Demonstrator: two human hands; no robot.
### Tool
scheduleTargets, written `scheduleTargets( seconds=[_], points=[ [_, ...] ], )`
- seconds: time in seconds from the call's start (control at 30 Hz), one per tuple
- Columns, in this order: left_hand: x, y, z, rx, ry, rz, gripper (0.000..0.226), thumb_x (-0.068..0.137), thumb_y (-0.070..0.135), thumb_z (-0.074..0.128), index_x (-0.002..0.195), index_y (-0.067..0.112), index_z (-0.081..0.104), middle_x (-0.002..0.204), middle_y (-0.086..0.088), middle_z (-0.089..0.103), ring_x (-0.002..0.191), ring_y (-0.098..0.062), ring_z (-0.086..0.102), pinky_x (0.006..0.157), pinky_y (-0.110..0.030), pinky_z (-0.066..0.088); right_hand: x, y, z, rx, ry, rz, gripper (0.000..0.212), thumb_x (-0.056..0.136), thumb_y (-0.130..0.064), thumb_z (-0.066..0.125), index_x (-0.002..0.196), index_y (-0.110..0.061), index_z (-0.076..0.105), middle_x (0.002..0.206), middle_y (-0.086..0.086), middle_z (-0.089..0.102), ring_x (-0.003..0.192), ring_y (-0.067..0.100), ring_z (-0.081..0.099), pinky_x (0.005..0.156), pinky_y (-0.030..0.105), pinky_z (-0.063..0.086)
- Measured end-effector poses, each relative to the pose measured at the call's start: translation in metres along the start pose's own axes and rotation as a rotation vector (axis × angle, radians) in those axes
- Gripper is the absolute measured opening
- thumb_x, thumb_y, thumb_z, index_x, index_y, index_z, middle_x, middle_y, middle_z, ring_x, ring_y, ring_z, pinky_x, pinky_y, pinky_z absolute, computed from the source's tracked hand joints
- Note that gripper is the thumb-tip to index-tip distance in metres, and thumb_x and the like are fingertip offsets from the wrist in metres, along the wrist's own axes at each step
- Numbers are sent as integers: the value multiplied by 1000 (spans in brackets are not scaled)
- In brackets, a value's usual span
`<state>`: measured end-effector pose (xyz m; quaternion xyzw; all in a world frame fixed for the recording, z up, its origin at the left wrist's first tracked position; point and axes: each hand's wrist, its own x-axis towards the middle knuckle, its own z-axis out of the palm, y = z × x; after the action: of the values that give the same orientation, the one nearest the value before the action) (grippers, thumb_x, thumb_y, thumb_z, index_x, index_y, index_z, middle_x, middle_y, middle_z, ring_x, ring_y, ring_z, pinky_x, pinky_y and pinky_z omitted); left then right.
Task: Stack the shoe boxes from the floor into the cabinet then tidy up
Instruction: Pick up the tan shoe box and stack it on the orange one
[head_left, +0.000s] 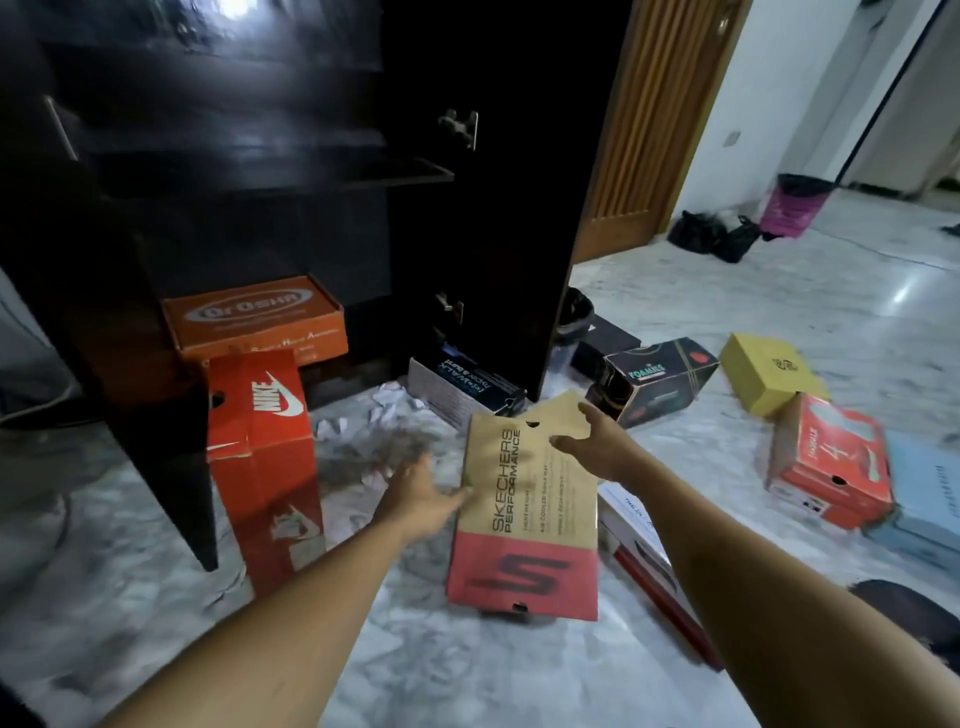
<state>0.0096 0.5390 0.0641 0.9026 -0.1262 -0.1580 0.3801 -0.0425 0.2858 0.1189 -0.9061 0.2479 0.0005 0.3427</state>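
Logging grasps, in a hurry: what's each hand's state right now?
Left hand: open, straight fingers against the Skechers box's left edge.
Right hand: open, fingers spread at the box's upper right corner, not curled round it.

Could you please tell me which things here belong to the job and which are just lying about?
Job: tan-and-red Skechers cardboard box, red Nike cardboard box, yellow cardboard box, tall black cabinet.
Lying about: pink plastic bin, black plastic bags.
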Motion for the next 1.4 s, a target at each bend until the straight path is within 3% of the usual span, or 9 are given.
scheduleTargets(
  seconds=[0.13,0.23,0.33,0.5,0.73,0.9,1.23,1.33,1.4],
  points=[
    [4,-25,55,-9,-77,-68,76,67,62,76,130,25,55,135,3,60,121,-17,58,96,-27,49,32,47,13,60,-20,65,88,87,-24,75,156,-9,22,160,13,27,140,31,38,102,33,41],
    [7,-41,82,66,-129,-177,63,81,51,75,127,14,55,126,-3,60,119,-24,58,82,-24,43,53,68,23,78,-68,72,98,80,-20,82,156,-15,21,162,9,14,133,34,45,92,34,53],
    [11,-56,101,72,-157,-305,84,74,66,72,135,13,48,134,-8,54,119,-28,58,87,-29,47,65,82,29,85,-83,60,108,76,-19,84,158,-18,15,164,3,3,138,34,38,99,42,52],
    [19,-74,121,-11,-234,-390,114,44,85,67,134,18,51,130,-6,58,113,-26,61,94,-40,55,83,97,35,112,-91,34,112,74,-21,86,158,-15,12,165,-2,6,144,27,30,101,33,43],
    [18,-69,128,-178,-240,-394,63,56,62,85,107,30,64,103,9,71,92,-10,66,63,-28,57,83,97,37,144,-5,38,105,72,-20,88,155,-16,25,157,3,27,135,27,41,92,30,46],
    [3,-77,112,-324,-133,-409,65,48,52,93,103,29,67,94,11,74,86,-8,70,54,-24,55,61,87,37,131,18,17,99,71,-25,88,153,-17,33,150,6,26,129,28,44,95,36,50],
    [-34,-122,47,-293,179,-167,59,47,21,100,87,37,60,80,17,72,75,1,68,73,-27,57,-33,92,96,152,204,205,73,77,-63,71,131,-17,57,129,14,40,105,35,61,97,48,51],
    [-44,-139,42,-347,178,-125,102,36,34,103,127,37,58,124,12,64,106,-1,64,92,-30,55,-64,118,122,227,192,283,73,73,-68,71,118,-11,65,118,15,62,96,27,65,85,36,53],
    [-54,-151,44,-386,108,-135,142,35,34,104,155,32,27,152,8,34,128,-5,45,106,-31,45,-85,135,133,222,129,315,68,75,-66,69,110,-8,69,98,12,73,87,22,67,73,30,49]
  ],
)
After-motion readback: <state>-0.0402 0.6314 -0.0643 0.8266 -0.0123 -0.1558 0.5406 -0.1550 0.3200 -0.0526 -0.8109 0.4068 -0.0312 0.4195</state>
